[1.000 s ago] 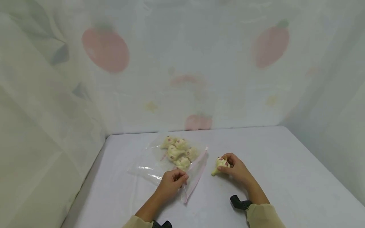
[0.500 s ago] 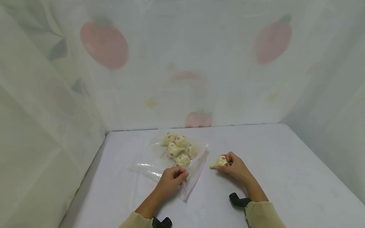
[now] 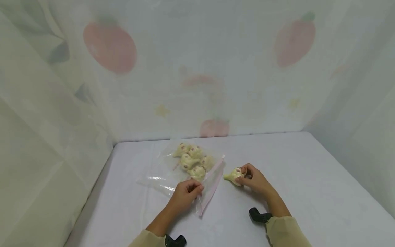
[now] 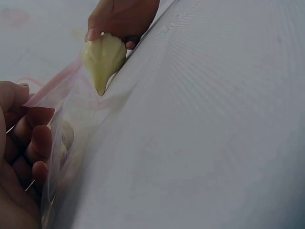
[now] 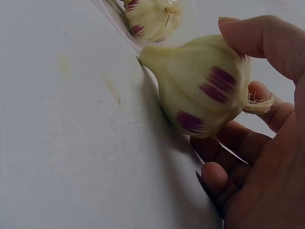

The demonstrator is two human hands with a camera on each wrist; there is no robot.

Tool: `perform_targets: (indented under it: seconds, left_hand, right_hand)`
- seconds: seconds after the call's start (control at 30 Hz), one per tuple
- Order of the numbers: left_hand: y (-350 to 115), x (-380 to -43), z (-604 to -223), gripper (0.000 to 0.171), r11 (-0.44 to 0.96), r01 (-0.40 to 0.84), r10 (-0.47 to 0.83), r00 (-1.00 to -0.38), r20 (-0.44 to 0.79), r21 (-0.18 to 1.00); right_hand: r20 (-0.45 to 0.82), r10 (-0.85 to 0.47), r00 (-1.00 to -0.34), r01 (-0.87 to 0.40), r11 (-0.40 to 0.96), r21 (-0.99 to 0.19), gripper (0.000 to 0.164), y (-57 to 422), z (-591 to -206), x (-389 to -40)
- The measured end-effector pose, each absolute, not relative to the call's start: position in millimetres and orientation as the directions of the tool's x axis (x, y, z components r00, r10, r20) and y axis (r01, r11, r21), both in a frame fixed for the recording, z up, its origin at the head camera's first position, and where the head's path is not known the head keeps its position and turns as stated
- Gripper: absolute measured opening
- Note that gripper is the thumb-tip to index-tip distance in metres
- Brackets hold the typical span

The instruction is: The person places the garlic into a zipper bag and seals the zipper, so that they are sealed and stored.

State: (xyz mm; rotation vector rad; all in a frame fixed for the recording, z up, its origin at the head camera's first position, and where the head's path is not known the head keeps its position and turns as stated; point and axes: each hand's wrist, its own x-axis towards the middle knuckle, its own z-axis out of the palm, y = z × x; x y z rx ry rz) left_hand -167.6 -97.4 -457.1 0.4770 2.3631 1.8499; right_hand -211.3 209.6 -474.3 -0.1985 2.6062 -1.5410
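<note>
My right hand (image 3: 253, 178) grips a garlic bulb (image 5: 200, 88) between thumb and fingers, close over the table. The bulb is cream with purple streaks and a tuft of root fibres; its stem end points left at the bag's mouth. A clear zip bag (image 3: 160, 171) with a pink zip edge (image 3: 213, 192) lies to the left. My left hand (image 3: 185, 195) pinches the bag near its opening, lifting that edge. Inside the bag sit several garlic bulbs (image 3: 188, 162), one of them (image 5: 152, 21) showing at the top of the right wrist view.
A white-covered table (image 3: 293, 164) spreads under everything. Behind it hangs a pale curtain (image 3: 247, 85) printed with red fruit, and more cloth (image 3: 37, 154) closes off the left side. Dark wrist mounts (image 3: 259, 216) sit on both forearms.
The garlic bulb in my right hand has turned from stem-down to stem-left and shifted slightly left, nearer the bag's mouth. My left hand keeps its pinch on the bag.
</note>
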Motion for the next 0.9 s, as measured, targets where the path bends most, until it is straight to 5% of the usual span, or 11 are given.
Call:
perform_targets:
  seconds: [0.6, 0.9]
  left_hand:
    - [-97, -168, -460, 0.014, 0.21, 0.188, 0.294, -0.948, 0.121, 0.96]
    - [-96, -167, -457, 0.015, 0.203, 0.192, 0.298, -0.946, 0.127, 0.96]
  right_hand:
    - [-0.019, -0.207, -0.978, -0.056, 0.348, -0.936, 0.04, 197, -470, -206]
    - [0.041, -0.197, -0.979, -0.126, 0.44, -0.889, 0.039, 155, -474, -203]
